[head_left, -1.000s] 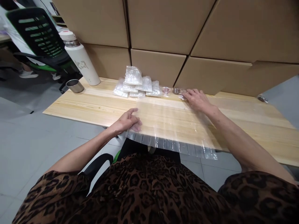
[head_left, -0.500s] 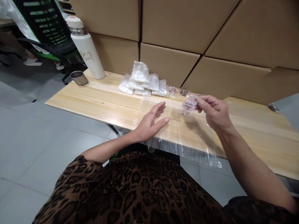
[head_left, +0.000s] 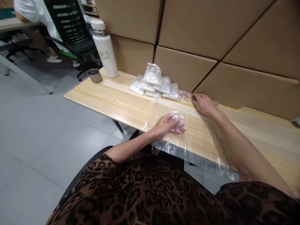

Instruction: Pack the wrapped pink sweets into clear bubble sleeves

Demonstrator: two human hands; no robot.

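My left hand [head_left: 165, 126] is closed around a small clear packet [head_left: 178, 118] with a pinkish patterned piece inside, above the front of the table. Farther back, my right hand [head_left: 204, 104] reaches down by the cardboard boxes. Its fingers are curled over a small dark packet [head_left: 193, 97], mostly hidden beneath them. Just left of that hand lies another clear packet [head_left: 183, 94] with a reddish round piece. A clear plastic sheet or row of bags [head_left: 187, 153] is spread under my hands and hangs over the table's front edge.
A pile of filled clear bags [head_left: 152, 75] leans near the boxes [head_left: 185, 67]. A white bottle [head_left: 108, 56] and a metal cup [head_left: 94, 76] stand at the left of the wooden table [head_left: 100, 97]. Beyond, a person [head_left: 38, 14] sits on a green-black chair [head_left: 67, 22].
The pinkish packet has passed from my right hand to my left, which has closed on it. My right hand has moved back to the packets by the boxes. The view has shifted left.
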